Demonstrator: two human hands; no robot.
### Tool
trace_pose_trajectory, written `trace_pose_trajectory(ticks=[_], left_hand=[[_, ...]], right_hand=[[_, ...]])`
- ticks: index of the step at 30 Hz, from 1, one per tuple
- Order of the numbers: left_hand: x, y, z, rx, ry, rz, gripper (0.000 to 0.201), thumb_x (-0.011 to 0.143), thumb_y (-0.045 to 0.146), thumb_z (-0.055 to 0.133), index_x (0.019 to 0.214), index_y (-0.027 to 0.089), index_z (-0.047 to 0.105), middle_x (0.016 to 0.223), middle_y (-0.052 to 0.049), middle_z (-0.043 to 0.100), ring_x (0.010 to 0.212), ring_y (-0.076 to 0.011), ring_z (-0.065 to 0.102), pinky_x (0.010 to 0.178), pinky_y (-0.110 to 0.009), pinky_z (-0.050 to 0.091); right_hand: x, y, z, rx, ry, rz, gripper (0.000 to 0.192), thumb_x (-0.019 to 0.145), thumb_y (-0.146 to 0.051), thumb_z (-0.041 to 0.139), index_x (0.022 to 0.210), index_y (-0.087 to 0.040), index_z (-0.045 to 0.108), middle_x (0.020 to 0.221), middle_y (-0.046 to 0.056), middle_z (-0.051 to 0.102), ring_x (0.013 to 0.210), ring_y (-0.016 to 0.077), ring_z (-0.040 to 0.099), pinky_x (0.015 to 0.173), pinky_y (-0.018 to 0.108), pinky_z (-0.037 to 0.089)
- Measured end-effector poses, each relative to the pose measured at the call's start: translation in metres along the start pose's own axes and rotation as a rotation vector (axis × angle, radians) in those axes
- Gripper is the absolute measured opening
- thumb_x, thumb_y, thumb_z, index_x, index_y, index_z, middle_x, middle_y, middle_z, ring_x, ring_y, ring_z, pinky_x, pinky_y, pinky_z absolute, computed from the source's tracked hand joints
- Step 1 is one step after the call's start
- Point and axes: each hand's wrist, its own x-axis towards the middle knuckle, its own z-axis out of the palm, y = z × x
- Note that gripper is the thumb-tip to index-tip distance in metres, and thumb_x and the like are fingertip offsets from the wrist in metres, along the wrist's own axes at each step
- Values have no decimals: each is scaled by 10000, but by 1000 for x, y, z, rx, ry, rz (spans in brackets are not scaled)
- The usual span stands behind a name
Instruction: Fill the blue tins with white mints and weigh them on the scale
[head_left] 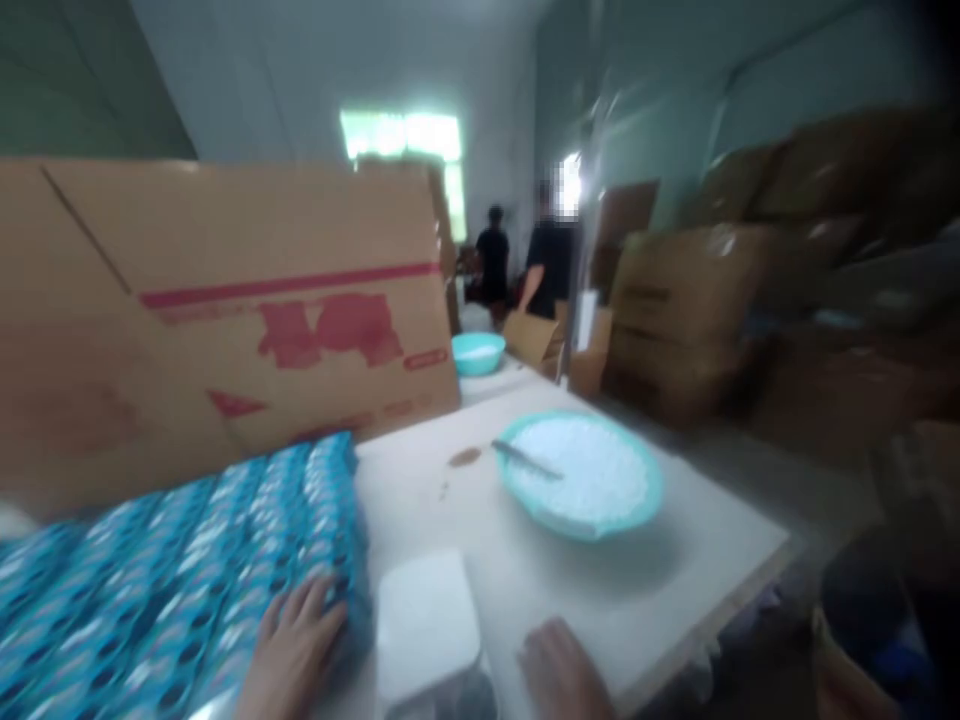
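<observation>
- Lower left: left hand (294, 650) lies open, fingers spread flat on the blue printed stack of packets (180, 580), seemingly steadying it.
- Bottom centre: right hand (559, 672) rests on the white table (720, 560), grip unclear, beside a white rectangular block (426, 625).
- Mid-frame: teal plastic bowl of white granules (581, 475) within reach.
- Upper left: brown cardboard carton (225, 310) stands behind.

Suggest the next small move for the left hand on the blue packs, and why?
Probably curl the left hand around the near end of the blue packs. It lies flat on their edge with fingers spread, gripping nothing. The right hand rests on the white table beside the white block. The frame is blurred, so this is tentative.
</observation>
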Motion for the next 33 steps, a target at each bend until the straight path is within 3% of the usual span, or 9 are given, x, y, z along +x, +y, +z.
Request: trace_pose_trajectory(ticks=[2,5,10,14,17,22,26,29,33], left_hand=[[3,7,-11,-26,-2,94,165,801,268,530,823,284,693,1222,-91,606,1174,-307,514,999,-533,358],[8,12,-21,-47,-69,178,135,837,258,520,806,244,651,1196,-87,588,1177,-294,473,1030,-542,305],[18,25,-60,-19,-64,236,171,872,280,479,819,212,626,1206,-85,546,1176,-284,437,1076,-529,216],[39,51,-88,-60,-65,344,250,919,298,402,856,186,616,1166,-72,545,1096,-241,501,1091,-512,215],[56,75,-92,-94,-156,449,251,931,263,372,893,169,601,1111,-60,562,958,-188,575,1096,-505,235],[72,105,-76,-86,-311,511,177,908,186,411,883,151,583,1069,-56,579,813,-144,614,1091,-518,268],[75,109,-66,-142,-330,503,137,902,208,453,885,158,579,1068,-52,587,843,-156,626,1096,-544,251],[64,101,-72,-284,-196,437,198,892,313,510,1034,187,565,1176,-75,571,1009,-208,592,1087,-545,269],[18,83,-70,-567,-38,-8,274,915,346,442,1108,178,542,1133,-94,603,1031,-204,581,919,-369,464]], right_hand=[[-20,-5,-3,17,-28,29,252,890,-393,423,921,-296,653,880,80,600,831,230,644,759,390,561],[-28,-7,-5,17,-62,20,253,925,-376,438,951,-204,622,936,91,569,843,205,609,792,361,520],[-23,-5,-6,-27,-67,-30,236,918,-371,483,940,-183,623,950,84,564,836,194,581,770,321,476],[-22,-6,-9,-63,-77,-34,228,916,-354,490,926,-176,631,922,76,570,805,182,575,751,303,459],[-21,-6,-9,-73,-80,-34,218,915,-341,492,921,-174,634,907,75,570,777,177,570,721,297,451],[-20,-7,-8,-75,-50,-44,178,904,-321,518,900,-181,628,910,76,577,759,181,565,700,303,442],[-20,-9,-10,-65,-54,-56,154,909,-298,516,880,-186,618,868,69,585,756,184,554,704,308,432],[-18,-11,-13,-43,-88,-39,155,919,-285,502,869,-184,607,832,64,588,758,188,542,715,315,421],[-14,-13,-15,22,-119,10,184,933,-295,480,842,-187,598,798,56,594,769,189,539,729,319,415]])
